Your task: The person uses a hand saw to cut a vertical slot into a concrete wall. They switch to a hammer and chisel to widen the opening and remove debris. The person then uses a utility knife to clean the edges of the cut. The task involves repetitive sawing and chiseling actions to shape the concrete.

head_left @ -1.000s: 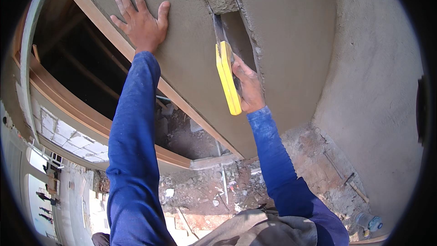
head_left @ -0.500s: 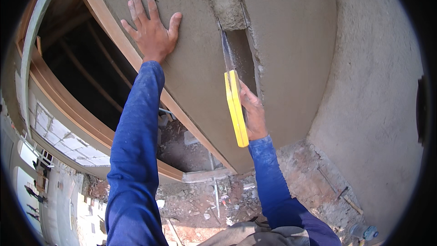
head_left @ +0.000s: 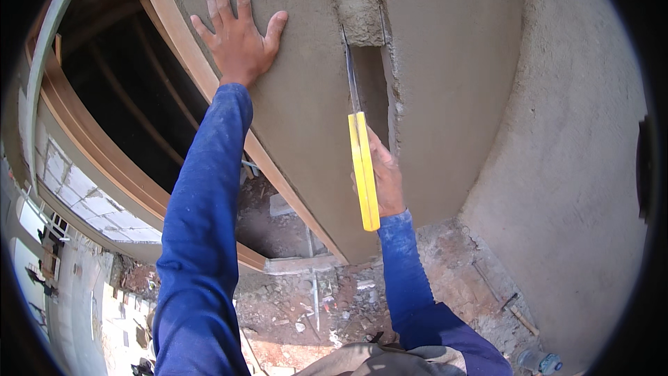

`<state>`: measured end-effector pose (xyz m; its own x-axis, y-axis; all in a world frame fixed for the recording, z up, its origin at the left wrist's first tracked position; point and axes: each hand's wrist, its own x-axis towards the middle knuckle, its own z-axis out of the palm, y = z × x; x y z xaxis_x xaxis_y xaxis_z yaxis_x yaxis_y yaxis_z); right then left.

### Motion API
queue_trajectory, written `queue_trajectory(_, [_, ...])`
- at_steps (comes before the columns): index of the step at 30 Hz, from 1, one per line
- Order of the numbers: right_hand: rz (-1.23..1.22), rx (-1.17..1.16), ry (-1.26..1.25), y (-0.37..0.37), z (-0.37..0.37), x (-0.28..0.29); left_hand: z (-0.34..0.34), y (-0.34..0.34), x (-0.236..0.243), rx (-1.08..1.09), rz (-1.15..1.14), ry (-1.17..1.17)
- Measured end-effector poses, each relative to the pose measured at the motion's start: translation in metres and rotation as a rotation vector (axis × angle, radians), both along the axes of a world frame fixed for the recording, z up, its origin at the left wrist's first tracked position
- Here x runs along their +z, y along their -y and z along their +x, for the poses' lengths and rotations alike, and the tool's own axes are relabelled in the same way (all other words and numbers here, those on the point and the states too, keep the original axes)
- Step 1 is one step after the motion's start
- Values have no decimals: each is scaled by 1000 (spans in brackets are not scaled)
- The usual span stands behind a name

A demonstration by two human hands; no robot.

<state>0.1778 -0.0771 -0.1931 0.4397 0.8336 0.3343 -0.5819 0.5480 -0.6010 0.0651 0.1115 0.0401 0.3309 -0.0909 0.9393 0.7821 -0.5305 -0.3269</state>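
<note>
My left hand (head_left: 240,45) is spread flat, fingers apart, on the grey plastered wall (head_left: 285,139) beside a wooden frame (head_left: 285,177). My right hand (head_left: 385,174) grips the yellow handle of a saw (head_left: 364,170). Its thin metal blade runs up along the left edge of a narrow slot (head_left: 372,83) cut in the plaster, just below a rough mortar band (head_left: 353,0). My right fingers are partly hidden behind the handle.
At the left is a dark opening with wooden frames, above white blocks (head_left: 97,202). Rubble covers the ground (head_left: 327,313) below. A hammer-like tool (head_left: 518,313) and a plastic bottle (head_left: 539,362) lie at the lower right, beside a curved rendered wall (head_left: 557,167).
My right hand and the saw have moved down toward me, and more blade shows below the mortar band. My left hand stays spread on the wall; the view has shifted slightly.
</note>
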Motion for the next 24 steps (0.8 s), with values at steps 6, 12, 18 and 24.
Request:
queue_trajectory(6, [23,77,-23,3,3,13,1,0,-3,-27,-10,2])
queue_trajectory(12, [4,-25,10,13,-16,-18,5,-6,5,-47,23,42])
queue_trajectory(18, [53,143,-94,12,0,30,2,-4,4,-48,32,26])
queue_trajectory(24, [69,15,3,24,-21,13,7,-1,8,-47,76,31])
